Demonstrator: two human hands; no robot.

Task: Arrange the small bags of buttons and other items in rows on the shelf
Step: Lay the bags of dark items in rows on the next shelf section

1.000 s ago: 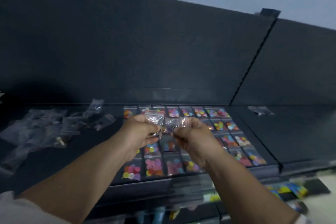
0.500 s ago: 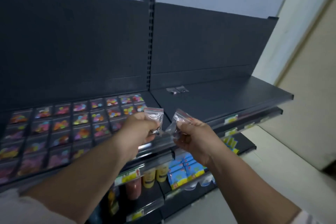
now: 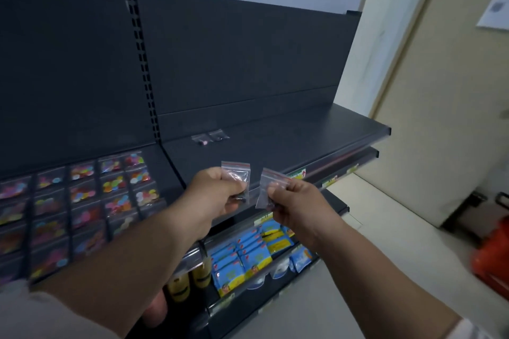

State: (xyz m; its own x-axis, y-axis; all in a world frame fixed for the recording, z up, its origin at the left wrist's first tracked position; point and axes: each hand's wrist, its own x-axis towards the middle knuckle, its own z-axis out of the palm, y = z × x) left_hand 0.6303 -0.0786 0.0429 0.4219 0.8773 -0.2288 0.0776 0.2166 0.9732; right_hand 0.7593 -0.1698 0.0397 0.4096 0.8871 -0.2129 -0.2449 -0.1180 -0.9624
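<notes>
My left hand (image 3: pixel 217 192) pinches a small clear zip bag (image 3: pixel 237 175) with a red seal strip and dark contents. My right hand (image 3: pixel 296 201) pinches a second clear bag (image 3: pixel 268 183) of the same kind. Both are held in the air before the front edge of the dark right-hand shelf (image 3: pixel 316 140). Two small bags (image 3: pixel 210 137) lie side by side at the back left of that shelf. On the left-hand shelf, rows of bags of coloured buttons (image 3: pixel 115 187) lie in a grid.
A slotted upright post (image 3: pixel 140 63) divides the two shelf sections. Below are shelves with blue and yellow packets (image 3: pixel 248 253) and yellow bottles (image 3: pixel 190 278). A beige wall and door stand at right, and a red object (image 3: pixel 493 261) sits on the floor.
The view has swung right from the button grid to the nearly bare right-hand shelf. Both hands kept their bags and moved apart a little.
</notes>
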